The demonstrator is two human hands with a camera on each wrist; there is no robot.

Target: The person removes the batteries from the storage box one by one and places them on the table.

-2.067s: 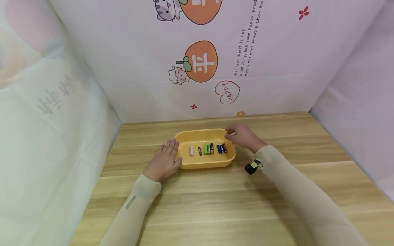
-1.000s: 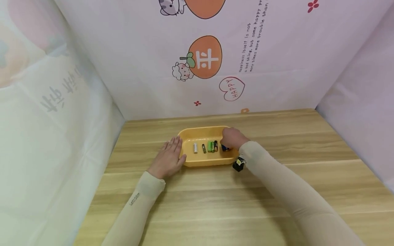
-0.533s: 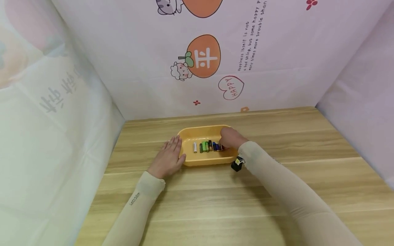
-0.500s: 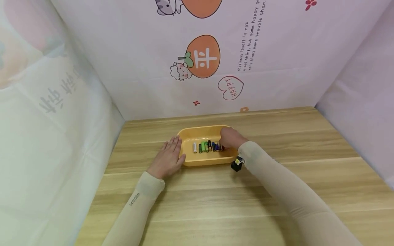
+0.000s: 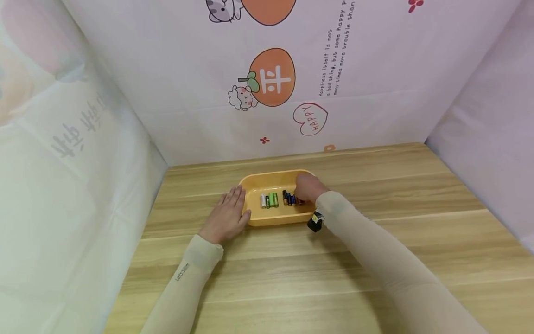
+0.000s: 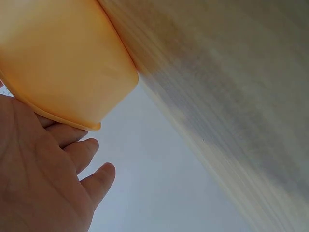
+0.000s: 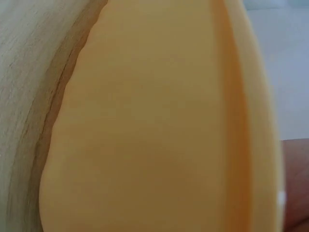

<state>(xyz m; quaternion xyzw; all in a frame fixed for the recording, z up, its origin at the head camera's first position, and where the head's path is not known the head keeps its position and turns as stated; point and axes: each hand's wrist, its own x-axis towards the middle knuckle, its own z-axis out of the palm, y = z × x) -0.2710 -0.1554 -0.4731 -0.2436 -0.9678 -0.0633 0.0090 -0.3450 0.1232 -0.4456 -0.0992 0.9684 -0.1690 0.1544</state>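
Note:
My left hand (image 5: 225, 215) lies with straight fingers on the left rim of a yellow oval tray (image 5: 276, 220). In the left wrist view, its fingers (image 6: 99, 183) spread by the outside of the tray's rim. My right hand (image 5: 309, 186) reaches down into the tray's right end, its fingertips at a reddish-brown battery (image 5: 301, 202); I cannot tell whether they pinch it. Beside it lie a black battery (image 5: 285, 198) and blue batteries (image 5: 289, 199). Farther left, a white battery (image 5: 263, 201), a dark green battery (image 5: 268, 202) and light green batteries (image 5: 273, 200) stand side by side.
The tray rests on a wood-grain table (image 5: 267, 278). A printed white cloth (image 5: 208, 93) rises behind it, and more cloth hangs at both sides. A small black camera (image 5: 315, 222) under the right wrist hangs close to the tray's front rim.
My right hand came down into the tray from above its right rim. The green batteries have slid left to the white one; the black and blue ones now lie together. The left hand stays put.

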